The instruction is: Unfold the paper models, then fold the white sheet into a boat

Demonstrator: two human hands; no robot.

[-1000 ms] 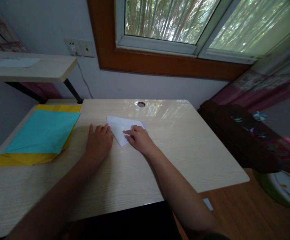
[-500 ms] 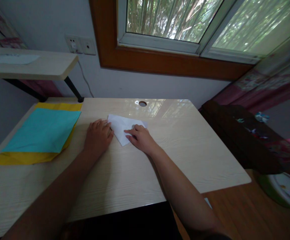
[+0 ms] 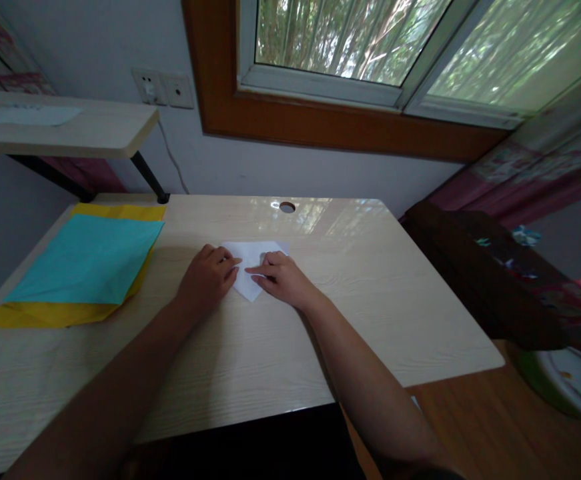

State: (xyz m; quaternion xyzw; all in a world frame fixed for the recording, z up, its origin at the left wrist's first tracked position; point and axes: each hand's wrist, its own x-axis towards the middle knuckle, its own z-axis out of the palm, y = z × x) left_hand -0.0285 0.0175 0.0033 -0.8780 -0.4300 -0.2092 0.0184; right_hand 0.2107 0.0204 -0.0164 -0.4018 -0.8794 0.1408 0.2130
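A folded white paper [image 3: 254, 257] lies mid-tabletop [image 3: 370, 300], with bare room to its right. The left hand [image 3: 209, 279] and right hand [image 3: 281, 279] press it flat from either side, seemingly pinching nothing. Teal and yellow sheets [image 3: 85, 263] lie far left.

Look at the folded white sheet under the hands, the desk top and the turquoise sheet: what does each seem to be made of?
Folded white sheet: thin matte paper, judging by its crisp edges and point. Desk top: pale wood-grain surface, probably laminate, since it is glossy and mirrors the window. Turquoise sheet: matte coloured paper lying flat on a yellow sheet, likely paper too.
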